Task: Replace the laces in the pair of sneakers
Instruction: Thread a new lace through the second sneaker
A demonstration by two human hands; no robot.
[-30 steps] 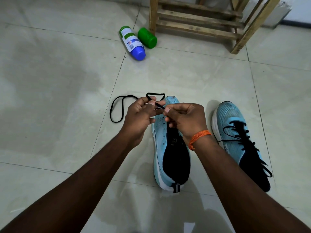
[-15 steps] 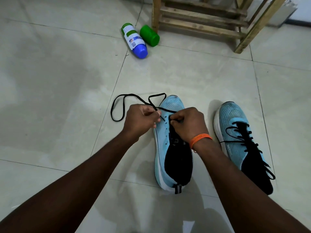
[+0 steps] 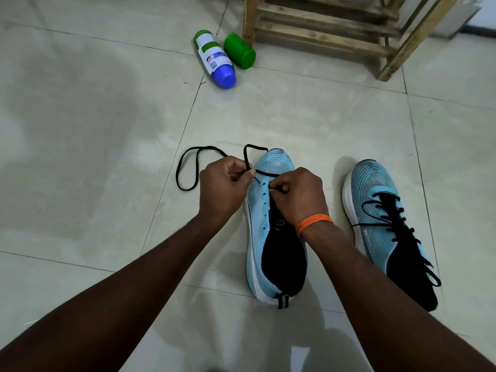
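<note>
Two light-blue sneakers with black heels stand on the tiled floor. The left sneaker [image 3: 273,237] has bare eyelets down its left side. A black lace [image 3: 188,167] loops on the floor to its left and crosses the toe. My left hand [image 3: 225,187] pinches the lace near its tip, just above the top eyelets. My right hand [image 3: 298,194], with an orange band on the wrist, grips the other part of the lace at the tongue. The right sneaker [image 3: 381,218] is laced in black and lies untouched.
A white bottle with a blue cap [image 3: 216,60] and a green container [image 3: 240,51] lie on the floor ahead. A wooden rack [image 3: 335,30] stands behind them. Pale tiles surround the shoes.
Both hands have dropped from above the toe down onto the left sneaker's eyelet area. The lace now lies across the toe, its loop staying on the floor.
</note>
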